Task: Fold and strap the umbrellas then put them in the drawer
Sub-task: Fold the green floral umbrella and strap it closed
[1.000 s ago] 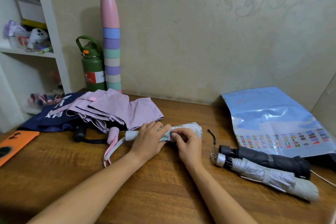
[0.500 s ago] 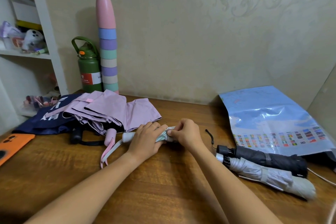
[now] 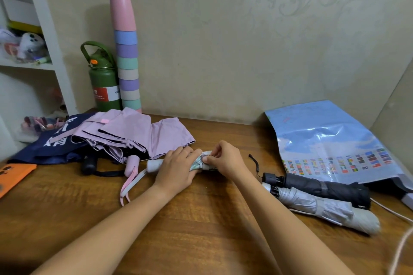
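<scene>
Head view: the left hand [image 3: 176, 168] grips the rolled umbrella [image 3: 201, 162] on the tabletop [image 3: 201, 219]; right hand [image 3: 224, 158] fingers pinch its strap. If that pinch slips, the roll will likely loosen.

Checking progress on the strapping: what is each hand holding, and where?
Left hand grips the small rolled umbrella near its handle; right hand pinches its strap mid-roll.

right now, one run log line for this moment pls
step: strapping | left hand: grips rolled umbrella | right hand: pinches its strap | done: black umbrella, grey umbrella | unfolded: pink umbrella
</scene>
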Demonstrator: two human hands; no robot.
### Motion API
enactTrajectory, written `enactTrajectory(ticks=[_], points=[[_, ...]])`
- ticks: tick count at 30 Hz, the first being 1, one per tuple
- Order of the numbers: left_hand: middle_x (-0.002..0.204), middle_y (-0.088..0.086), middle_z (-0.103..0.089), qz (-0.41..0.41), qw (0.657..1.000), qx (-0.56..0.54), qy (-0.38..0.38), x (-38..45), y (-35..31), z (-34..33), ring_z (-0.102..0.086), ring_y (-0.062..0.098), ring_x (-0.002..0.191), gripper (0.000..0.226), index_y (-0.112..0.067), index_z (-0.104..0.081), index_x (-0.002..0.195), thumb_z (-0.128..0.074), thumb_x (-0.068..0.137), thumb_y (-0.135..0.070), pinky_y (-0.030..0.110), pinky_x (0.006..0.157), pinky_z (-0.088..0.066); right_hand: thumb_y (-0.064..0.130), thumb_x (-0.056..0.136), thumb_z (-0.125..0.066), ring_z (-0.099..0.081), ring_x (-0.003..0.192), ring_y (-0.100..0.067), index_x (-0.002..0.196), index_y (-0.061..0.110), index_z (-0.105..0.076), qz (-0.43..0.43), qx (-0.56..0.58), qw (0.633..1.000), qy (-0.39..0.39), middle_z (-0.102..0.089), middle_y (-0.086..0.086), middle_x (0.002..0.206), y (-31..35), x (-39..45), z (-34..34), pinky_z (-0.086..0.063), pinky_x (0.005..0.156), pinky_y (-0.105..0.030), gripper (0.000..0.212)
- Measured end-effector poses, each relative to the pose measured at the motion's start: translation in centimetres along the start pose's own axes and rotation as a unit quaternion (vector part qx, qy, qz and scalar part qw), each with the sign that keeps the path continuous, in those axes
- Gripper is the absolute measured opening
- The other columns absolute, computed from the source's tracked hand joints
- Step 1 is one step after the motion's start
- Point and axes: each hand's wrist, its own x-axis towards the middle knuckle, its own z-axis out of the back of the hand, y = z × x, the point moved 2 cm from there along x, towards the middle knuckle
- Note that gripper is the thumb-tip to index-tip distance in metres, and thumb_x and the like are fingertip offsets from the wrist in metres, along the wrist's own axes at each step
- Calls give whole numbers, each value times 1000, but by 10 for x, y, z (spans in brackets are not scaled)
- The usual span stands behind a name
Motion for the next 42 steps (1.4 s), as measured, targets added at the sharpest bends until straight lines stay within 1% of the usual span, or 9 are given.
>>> enactTrajectory(ticks=[6, 9, 12, 15, 17, 25, 31, 39, 42], points=[[123, -1, -65, -2, 999, 38, -21, -6, 1, 5, -60, 20, 109, 58, -24, -59, 137, -80, 84, -35, 36, 90, -50, 41, 95, -67, -56, 97, -13, 116, 22, -50, 122, -85, 989, -8, -57, 2, 108, 4, -13, -2, -40, 67, -23, 33], [124, 0, -66, -20, 999, 24, -40, -7, -1, 8, -61, 21, 110, 62, -22, -60, 138, -83, 81, -30, 37, 92, -51, 39, 93, -64, -52, 110, -20, 118, 20, -48, 180, -222, 958, -4, -50, 0, 118, 17, -26, 12, -43, 85, -30, 35], [123, 1, -66, -90, 995, 9, -48, -8, -10, 12, -63, 21, 110, 64, -19, -62, 136, -85, 77, -28, 37, 93, -53, 59, 86, -65, -39, 122, -23, 128, 22, -48, 223, -365, 904, -8, -43, -2, 128, 26, -36, 33, -31, 110, -43, 58], [120, 3, -65, -168, 984, -9, -57, -8, -34, 18, -61, 21, 107, 58, -15, -62, 132, -76, 79, -33, 36, 92, -53, 53, 82, -77, -49, 127, -27, 140, 24, -37, 160, -326, 920, 147, -52, -3, 135, 20, -45, 52, -39, 108, -43, 77], [115, 5, -66, -210, 974, -20, -79, -10, -54, 22, -63, 22, 101, 55, -12, -63, 127, -70, 80, -39, 35, 88, -54, 50, 76, -85, -59, 112, -27, 125, 28, -42, 124, -330, 909, 222, -59, 1, 119, 11, -55, 64, -49, 91, -38, 69], [107, 7, -70, -282, 948, -55, -136, -17, -119, 36, -67, 23, 87, 54, -10, -66, 120, -69, 83, -49, 37, 73, -57, 46, 69, -91, -57, 97, -20, 112, 26, -45, 107, -361, 902, 211, -59, 3, 110, -18, -96, 105, -46, 80, -34, 66], [98, 3, -71, -324, 939, -44, -105, -14, -170, 19, -64, 24, 77, 51, -14, -67, 110, -65, 82, -56, 35, 65, -53, 46, 67, -93, -47, 121, -22, 138, 23, -44, 68, -382, 904, 180, -47, -1, 131, -56, -125, 123, -45, 104, -41, 89], [126, -1, -60, -258, 958, -123, 7, -4, -201, 4, -57, 19, 114, 67, -20, -58, 130, -56, 85, -70, 36, 101, -45, 69, 69, -81, -30, 141, -29, 154, 29, -28, 18, -375, 924, 70, -30, -5, 154, -121, -164, 161, -33, 115, -48, 108], [146, -1, -52, -239, 964, -101, 60, 2, -176, -2, -47, 20, 135, 73, -26, -52, 144, -43, 91, -75, 36, 120, -29, 71, 77, -73, -33, 144, -28, 154, 37, -26, -11, -342, 934, 100, -32, -3, 157, -141, -174, 172, -34, 114, -48, 96]])
